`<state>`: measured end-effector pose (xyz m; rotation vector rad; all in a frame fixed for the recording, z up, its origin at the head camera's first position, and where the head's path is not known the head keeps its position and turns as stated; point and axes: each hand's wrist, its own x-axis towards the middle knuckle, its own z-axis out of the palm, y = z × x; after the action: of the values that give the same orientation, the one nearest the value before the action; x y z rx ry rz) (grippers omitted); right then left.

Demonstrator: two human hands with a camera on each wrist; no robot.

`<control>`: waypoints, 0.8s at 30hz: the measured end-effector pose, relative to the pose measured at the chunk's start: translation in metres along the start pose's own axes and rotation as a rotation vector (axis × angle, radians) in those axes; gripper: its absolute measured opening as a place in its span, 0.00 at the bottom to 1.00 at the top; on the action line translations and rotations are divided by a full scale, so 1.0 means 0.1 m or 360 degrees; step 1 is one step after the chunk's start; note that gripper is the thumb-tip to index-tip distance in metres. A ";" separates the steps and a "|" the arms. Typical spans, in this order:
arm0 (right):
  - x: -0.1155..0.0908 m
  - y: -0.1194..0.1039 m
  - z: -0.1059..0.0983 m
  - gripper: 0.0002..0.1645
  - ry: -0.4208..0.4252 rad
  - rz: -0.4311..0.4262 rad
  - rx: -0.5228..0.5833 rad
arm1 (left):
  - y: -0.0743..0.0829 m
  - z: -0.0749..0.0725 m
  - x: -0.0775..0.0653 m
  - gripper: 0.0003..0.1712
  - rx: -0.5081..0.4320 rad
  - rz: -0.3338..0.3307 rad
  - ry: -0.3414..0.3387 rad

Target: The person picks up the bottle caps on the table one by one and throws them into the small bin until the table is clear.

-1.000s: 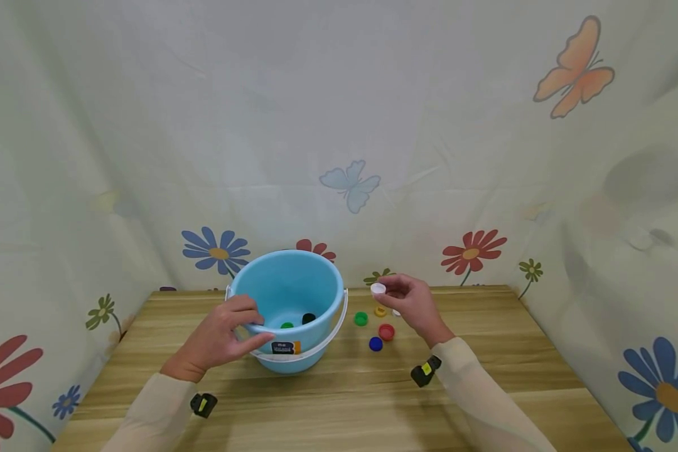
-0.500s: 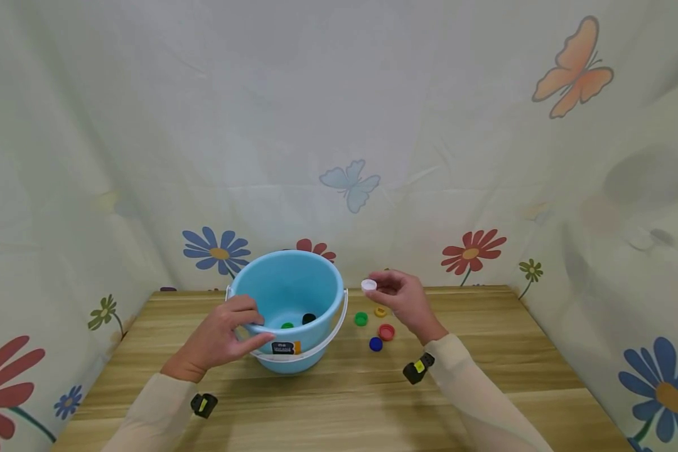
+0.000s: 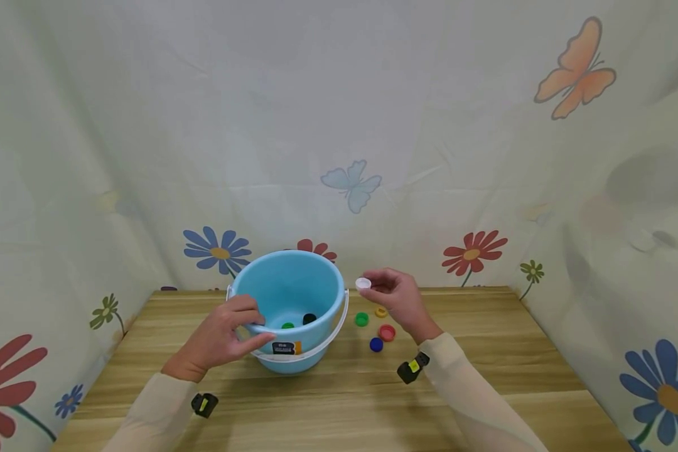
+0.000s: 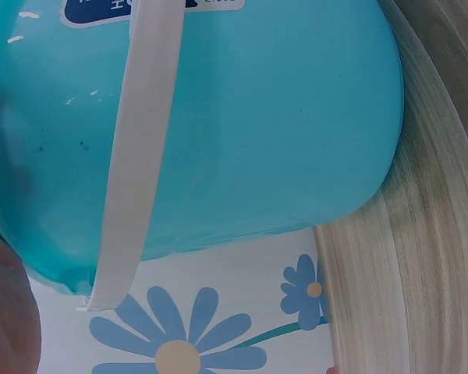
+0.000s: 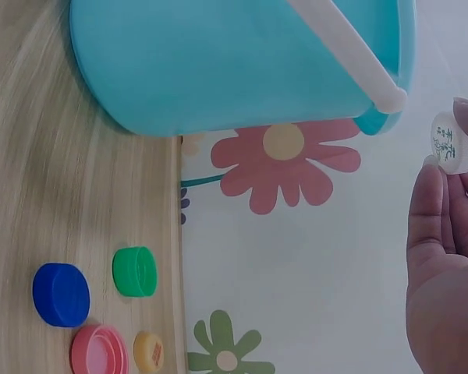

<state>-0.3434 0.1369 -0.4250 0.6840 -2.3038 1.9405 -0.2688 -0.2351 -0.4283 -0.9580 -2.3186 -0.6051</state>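
Left hand point(image 3: 223, 333) grips a light-blue plastic bucket point(image 3: 285, 285) by its near rim; right hand point(image 3: 400, 300) pinches a round white plastic cap point(image 3: 363, 284) near it — should that pinch slacken, the cap could drop outside onto the wood-grained table point(image 3: 316, 414).

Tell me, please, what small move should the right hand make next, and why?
Probably move the white cap over the blue bucket: the right hand pinches it just outside, and a green cap and a black cap lie inside.
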 end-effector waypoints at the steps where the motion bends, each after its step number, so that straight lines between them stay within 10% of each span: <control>1: 0.00 0.00 0.01 0.25 -0.0002 -0.0002 -0.0001 | 0.00 0.00 0.00 0.12 0.0001 -0.0001 -0.0001; 24: 0.05 -0.07 0.16 0.25 -0.0019 -0.0027 0.0044 | 0.00 0.01 0.00 0.13 -0.0004 -0.0002 0.0010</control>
<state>-0.3409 0.1193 -0.4201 0.7170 -2.2742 1.9699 -0.2690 -0.2342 -0.4289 -0.9542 -2.3139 -0.6108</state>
